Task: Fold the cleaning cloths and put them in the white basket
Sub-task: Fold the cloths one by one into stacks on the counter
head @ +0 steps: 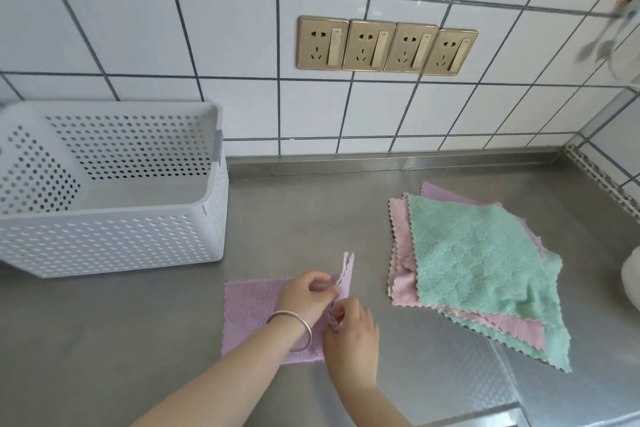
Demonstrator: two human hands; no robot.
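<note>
While flat on the steel counter (145, 329), lilac cloth (247, 305): right edge pinched up by left hand (308, 296) and right hand (351, 333). Beyond right, stack (474, 260) of green and pink cloths. Far left, white basket (114, 225), holding nothing.

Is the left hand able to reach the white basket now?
Probably not at once: the left hand is pinching the purple cloth. The bare counter between it and the white basket leaves the way free afterwards.
</note>
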